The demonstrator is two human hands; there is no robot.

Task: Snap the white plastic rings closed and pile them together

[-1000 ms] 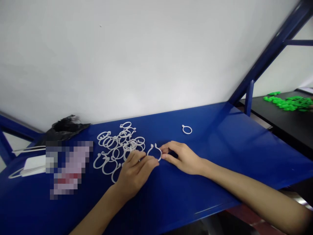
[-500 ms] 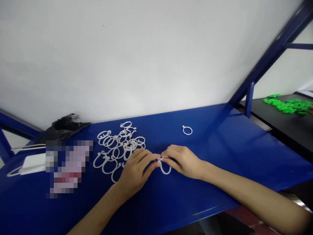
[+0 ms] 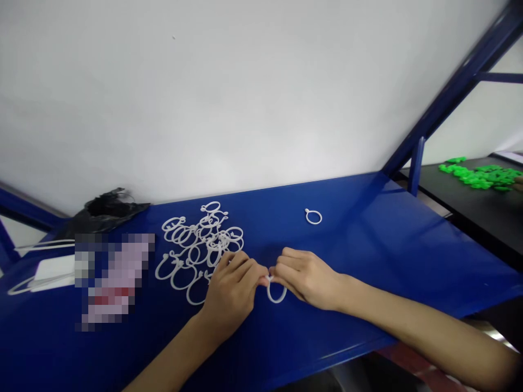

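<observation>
My left hand [image 3: 230, 288] and my right hand [image 3: 304, 275] meet at the middle of the blue table [image 3: 368, 261]. Together they pinch the top ends of one white plastic ring [image 3: 277, 293], which hangs toward me between the fingertips. Just left of my left hand lies a pile of several white open rings [image 3: 196, 245]. A single closed white ring [image 3: 313, 216] lies alone farther back on the right.
A black plastic bag [image 3: 107, 209] sits at the back left by the wall. A white flat object with white cords [image 3: 44, 269] lies at the far left, beside a blurred patch. Green parts [image 3: 480, 175] cover a black table at the right, beyond blue frame bars [image 3: 417, 158].
Both hands have drawn the ring closer to me and turned it over, so its loop now points toward me. Its two ends, apart before, are now pressed together between the fingertips.
</observation>
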